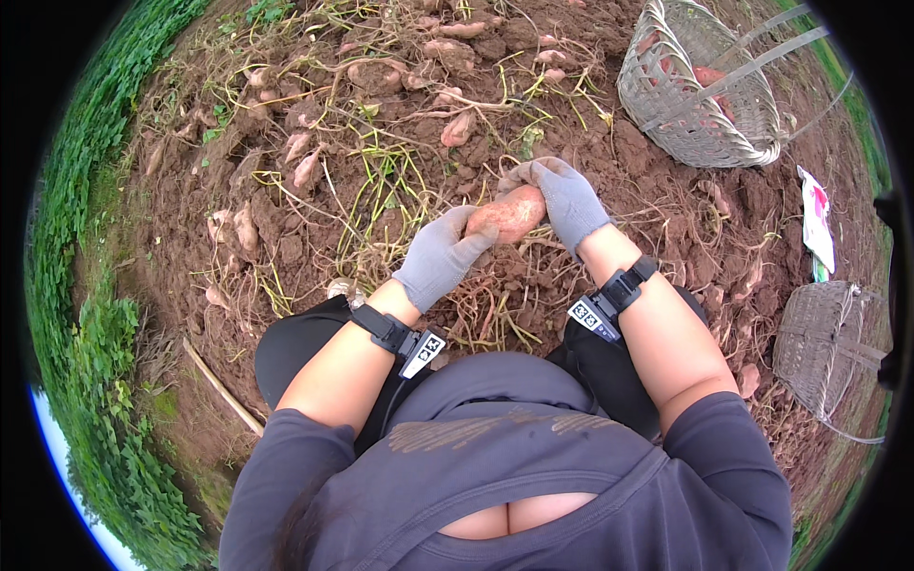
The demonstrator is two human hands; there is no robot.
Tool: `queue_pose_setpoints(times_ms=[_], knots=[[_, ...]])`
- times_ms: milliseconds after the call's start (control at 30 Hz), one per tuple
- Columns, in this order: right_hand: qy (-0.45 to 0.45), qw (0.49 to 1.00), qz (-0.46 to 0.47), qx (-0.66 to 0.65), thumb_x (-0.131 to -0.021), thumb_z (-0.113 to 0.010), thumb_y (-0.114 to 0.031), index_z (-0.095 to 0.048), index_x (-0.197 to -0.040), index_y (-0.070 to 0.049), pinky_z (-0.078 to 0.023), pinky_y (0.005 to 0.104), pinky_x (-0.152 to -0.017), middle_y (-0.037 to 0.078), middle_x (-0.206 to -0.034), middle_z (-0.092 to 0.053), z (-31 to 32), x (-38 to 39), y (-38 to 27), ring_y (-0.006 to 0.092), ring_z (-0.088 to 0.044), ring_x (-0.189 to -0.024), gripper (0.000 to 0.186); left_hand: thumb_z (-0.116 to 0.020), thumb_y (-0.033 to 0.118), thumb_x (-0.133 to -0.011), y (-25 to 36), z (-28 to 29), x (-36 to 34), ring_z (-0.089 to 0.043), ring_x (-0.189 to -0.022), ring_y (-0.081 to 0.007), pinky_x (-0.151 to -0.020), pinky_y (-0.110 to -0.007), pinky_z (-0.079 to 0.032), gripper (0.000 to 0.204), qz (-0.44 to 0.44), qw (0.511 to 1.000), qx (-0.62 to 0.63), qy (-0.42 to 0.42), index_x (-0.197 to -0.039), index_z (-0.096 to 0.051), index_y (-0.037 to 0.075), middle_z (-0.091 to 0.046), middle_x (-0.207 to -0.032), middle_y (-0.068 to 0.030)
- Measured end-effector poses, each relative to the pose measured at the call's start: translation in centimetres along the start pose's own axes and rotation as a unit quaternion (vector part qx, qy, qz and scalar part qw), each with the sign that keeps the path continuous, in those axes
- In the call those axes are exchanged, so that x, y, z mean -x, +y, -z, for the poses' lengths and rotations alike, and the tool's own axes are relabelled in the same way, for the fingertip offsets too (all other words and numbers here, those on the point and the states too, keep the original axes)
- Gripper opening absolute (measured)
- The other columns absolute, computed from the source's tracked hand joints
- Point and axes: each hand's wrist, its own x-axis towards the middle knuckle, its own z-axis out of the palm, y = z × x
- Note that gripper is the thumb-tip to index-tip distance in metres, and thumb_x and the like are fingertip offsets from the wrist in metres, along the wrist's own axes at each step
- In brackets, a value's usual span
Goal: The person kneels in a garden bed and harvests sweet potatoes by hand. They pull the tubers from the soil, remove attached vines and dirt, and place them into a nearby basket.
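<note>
Between my two gloved hands is a reddish sweet potato (507,215), held just above the dug soil. My left hand (443,252), in a grey knit glove, closes on its left end with the thumb along the near side. My right hand (565,198), gloved the same way, wraps round the right end from the far side. Some of its fingers are hidden. Just beyond my hands, another sweet potato (459,129) lies among roots and stems.
A woven basket (700,133) holding some sweet potatoes stands at the far right. A second woven basket (815,340) and a white and pink bag (816,221) lie nearer on the right. Sweet potatoes and cut vines (386,181) litter the soil. A stick (222,386) lies at left, beside green leaves (100,362).
</note>
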Motion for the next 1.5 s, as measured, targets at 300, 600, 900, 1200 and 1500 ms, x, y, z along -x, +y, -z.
queue_pose_setpoints(times_ms=[300, 600, 900, 1200, 1500], knots=[[0.098, 0.989, -0.045, -0.104, -0.109, -0.052, -0.038, -0.056, -0.132, -0.002, -0.061, 0.0428, -0.087, 0.013, -0.105, -0.066, 0.0, 0.5, -1.0, 0.0289, -0.070, -0.089, 0.043, -0.081, 0.050, -0.082, 1.3, 0.7, -0.5, -0.072, -0.107, -0.0306, -0.095, -0.038, -0.054, 0.070, -0.051, 0.991, -0.120, 0.008, -0.134, -0.062, 0.008, -0.072, -0.118, -0.0166], [-0.076, 0.984, -0.056, -0.152, -0.099, -0.052, -0.066, -0.035, -0.151, -0.015, -0.056, 0.0520, -0.100, 0.017, -0.128, -0.059, 0.1, 0.9, -1.5, 0.0374, -0.061, -0.122, 0.074, -0.086, 0.050, -0.076, 1.0, 0.8, -0.4, -0.071, -0.110, -0.0301, -0.094, -0.038, -0.054, 0.074, -0.082, 0.988, -0.115, 0.067, -0.133, -0.063, 0.008, -0.072, -0.118, -0.0165], [-0.163, 0.947, -0.088, -0.261, -0.098, -0.053, -0.068, -0.044, -0.143, 0.000, -0.051, 0.0527, -0.107, 0.025, -0.133, -0.059, 0.5, 1.1, -2.5, 0.0400, -0.060, -0.126, 0.082, -0.090, 0.037, -0.071, 2.8, 1.2, -0.2, -0.070, -0.109, -0.0304, -0.095, -0.039, -0.054, 0.079, -0.066, 0.978, -0.194, -0.038, -0.136, -0.059, 0.003, -0.072, -0.118, -0.0163], [-0.145, 0.954, 0.059, 0.256, -0.089, -0.076, -0.047, -0.064, -0.131, -0.001, -0.055, 0.0364, -0.095, 0.018, -0.123, -0.071, -0.8, 2.2, -3.1, 0.0268, -0.070, -0.111, 0.064, -0.092, 0.035, -0.065, 2.6, 1.0, -0.2, -0.071, -0.100, -0.0364, -0.085, -0.045, -0.057, 0.071, -0.232, 0.918, -0.307, 0.100, -0.124, -0.063, 0.008, -0.074, -0.107, -0.0151], [-0.165, 0.830, 0.049, 0.530, -0.082, -0.073, -0.058, -0.073, -0.118, -0.012, -0.054, 0.0417, -0.089, 0.019, -0.109, -0.073, -1.4, 3.5, -3.5, 0.0368, -0.070, -0.102, 0.058, -0.093, 0.036, -0.066, 2.3, 1.3, -0.1, -0.071, -0.099, -0.0371, -0.086, -0.044, -0.057, 0.077, -0.239, 0.918, -0.289, 0.131, -0.130, -0.060, 0.007, -0.073, -0.110, -0.0154]])
